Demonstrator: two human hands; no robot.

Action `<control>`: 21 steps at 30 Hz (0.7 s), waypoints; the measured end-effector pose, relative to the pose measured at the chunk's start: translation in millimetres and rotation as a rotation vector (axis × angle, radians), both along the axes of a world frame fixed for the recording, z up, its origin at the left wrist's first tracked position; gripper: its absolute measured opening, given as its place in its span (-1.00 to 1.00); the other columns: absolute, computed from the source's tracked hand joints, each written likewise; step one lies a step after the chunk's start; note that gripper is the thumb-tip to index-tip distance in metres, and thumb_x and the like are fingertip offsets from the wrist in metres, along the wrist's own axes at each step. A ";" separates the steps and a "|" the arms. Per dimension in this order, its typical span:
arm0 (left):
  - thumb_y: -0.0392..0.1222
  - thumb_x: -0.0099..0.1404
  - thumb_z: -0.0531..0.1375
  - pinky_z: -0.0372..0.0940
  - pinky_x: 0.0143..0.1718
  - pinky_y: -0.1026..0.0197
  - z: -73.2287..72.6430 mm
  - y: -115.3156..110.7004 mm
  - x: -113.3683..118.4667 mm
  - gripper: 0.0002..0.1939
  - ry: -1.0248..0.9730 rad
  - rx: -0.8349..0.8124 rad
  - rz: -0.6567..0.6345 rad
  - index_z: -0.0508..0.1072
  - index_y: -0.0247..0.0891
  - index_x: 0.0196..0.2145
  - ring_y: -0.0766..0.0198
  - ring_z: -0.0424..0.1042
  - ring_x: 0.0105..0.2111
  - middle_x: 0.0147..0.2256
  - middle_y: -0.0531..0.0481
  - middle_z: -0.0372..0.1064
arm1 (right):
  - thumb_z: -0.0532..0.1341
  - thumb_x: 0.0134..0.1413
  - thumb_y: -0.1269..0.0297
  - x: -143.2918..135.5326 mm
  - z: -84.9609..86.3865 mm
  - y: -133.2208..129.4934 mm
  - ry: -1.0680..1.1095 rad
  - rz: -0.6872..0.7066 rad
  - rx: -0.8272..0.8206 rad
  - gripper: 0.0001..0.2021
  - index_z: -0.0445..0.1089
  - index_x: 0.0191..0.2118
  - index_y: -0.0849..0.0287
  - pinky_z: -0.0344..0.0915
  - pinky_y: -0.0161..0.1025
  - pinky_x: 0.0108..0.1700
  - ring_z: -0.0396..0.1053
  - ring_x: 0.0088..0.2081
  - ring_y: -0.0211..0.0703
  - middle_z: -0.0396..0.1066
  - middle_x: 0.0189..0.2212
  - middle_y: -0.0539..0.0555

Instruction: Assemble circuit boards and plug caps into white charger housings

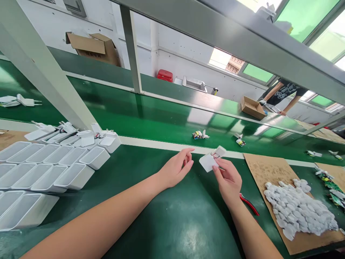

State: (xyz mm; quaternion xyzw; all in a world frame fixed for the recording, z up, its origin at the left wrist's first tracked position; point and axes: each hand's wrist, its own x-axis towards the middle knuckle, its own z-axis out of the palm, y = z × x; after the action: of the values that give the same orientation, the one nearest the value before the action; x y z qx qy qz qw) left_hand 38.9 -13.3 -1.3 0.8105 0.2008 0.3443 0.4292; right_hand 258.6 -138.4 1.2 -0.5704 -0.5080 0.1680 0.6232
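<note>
Likely the white plate (207, 162) is light and fairly stiff, perhaps slick, judging by its smooth, plastic look. It sits in the right hand (230, 181), above the bench (172, 219), pinched at its right edge between thumb and fingers. A small white block (220, 151) lies just beyond, at the fingertips, and thin wires (215, 155) run between the two; they look like the fragile part. The plate's edges seem the best hold, clear of the wires.

The left hand (175, 169) is empty, its fingers loosely bent, thumb and forefinger parted, near the plate but not touching it. Red-handled pliers (250, 205) lie beside the right wrist. Farther right, a pile of white pieces (299, 208) rests on cardboard (260, 171); open white cases (72, 176) stand in rows at left.
</note>
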 end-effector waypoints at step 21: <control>0.27 0.62 -0.12 0.26 -0.23 0.16 -14.9 17.5 11.1 -0.49 -0.298 -0.361 0.259 0.27 -0.22 0.09 0.27 0.26 -0.36 -0.29 0.09 0.25 | 0.38 0.28 0.33 -5.6 2.7 -2.7 -0.504 -0.084 0.224 -0.71 0.66 0.08 -0.05 0.56 0.24 0.23 0.63 0.04 0.16 0.65 0.05 0.16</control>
State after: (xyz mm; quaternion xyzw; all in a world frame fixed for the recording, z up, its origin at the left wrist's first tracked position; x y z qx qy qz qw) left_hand 50.0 4.3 -16.2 0.6285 0.2956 0.4706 0.5442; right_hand 253.0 -141.1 3.9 -0.5424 -0.6382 -0.0623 0.5428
